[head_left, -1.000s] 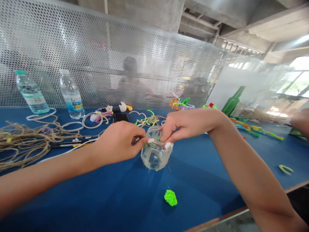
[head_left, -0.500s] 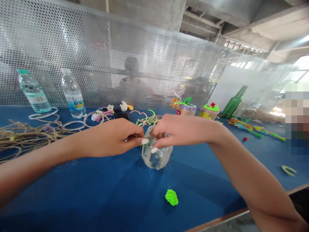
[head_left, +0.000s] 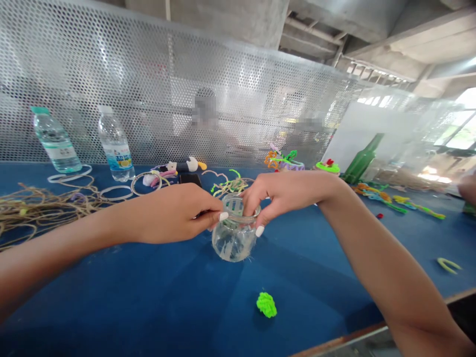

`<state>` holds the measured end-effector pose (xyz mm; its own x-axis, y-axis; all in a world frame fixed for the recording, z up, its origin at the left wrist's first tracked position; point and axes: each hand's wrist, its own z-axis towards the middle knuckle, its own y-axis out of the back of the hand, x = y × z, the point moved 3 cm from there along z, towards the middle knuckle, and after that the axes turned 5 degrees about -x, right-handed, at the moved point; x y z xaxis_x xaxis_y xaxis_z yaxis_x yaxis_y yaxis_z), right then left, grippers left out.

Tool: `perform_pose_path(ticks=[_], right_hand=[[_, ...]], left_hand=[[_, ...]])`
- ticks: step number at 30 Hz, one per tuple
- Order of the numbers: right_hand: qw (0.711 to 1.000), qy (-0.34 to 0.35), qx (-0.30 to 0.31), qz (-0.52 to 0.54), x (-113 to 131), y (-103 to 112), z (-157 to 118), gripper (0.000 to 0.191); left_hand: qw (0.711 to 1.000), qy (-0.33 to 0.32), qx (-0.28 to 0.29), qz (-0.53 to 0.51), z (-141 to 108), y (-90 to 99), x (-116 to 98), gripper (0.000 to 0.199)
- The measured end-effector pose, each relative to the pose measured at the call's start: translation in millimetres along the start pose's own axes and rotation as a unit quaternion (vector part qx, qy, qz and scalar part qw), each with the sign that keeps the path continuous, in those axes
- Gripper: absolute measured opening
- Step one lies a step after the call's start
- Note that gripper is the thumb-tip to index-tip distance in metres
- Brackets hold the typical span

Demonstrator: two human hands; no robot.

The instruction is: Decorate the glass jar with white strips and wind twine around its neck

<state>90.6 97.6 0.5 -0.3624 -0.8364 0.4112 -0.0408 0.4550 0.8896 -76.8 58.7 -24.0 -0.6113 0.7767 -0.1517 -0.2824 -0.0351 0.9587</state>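
A clear glass jar [head_left: 233, 243] with whitish streaks stands on the blue table [head_left: 159, 292]. My left hand [head_left: 186, 213] pinches at the left of its rim, thumb and fingers closed; whether a thin strand lies between them is too small to tell. At the right of the rim is my right hand [head_left: 266, 201], its fingers reaching into the mouth and its thumb outside, gripping the jar's edge. A bright green fuzzy clump [head_left: 267, 304] lies in front of the jar.
Two water bottles [head_left: 57, 144] and tangled twine [head_left: 44, 206] are at the left. Behind the jar are pipe cleaners [head_left: 230, 183] and a decorated pot [head_left: 290, 163]. A green bottle [head_left: 362, 161] leans at the right, near a perforated screen [head_left: 238, 99]. Part of another person shows at the right edge.
My right hand has moved right, from near my left fingertips to the right of the rim, its thumb now outside the jar. The jar has shifted slightly left.
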Motion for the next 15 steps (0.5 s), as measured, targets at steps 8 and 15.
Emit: perform_pose_path(ticks=[8,15], right_hand=[[0.999,0.016,-0.024,-0.028,-1.5,-1.0,2.1,0.029],[0.998,0.048,0.028,0.01,4.8,4.1,-9.3,0.028]], left_hand=[[0.998,0.029,0.007,0.055,0.7,0.1,0.7,0.029],[0.997,0.019,0.029,0.062,-11.7,5.5,-15.0,0.027]])
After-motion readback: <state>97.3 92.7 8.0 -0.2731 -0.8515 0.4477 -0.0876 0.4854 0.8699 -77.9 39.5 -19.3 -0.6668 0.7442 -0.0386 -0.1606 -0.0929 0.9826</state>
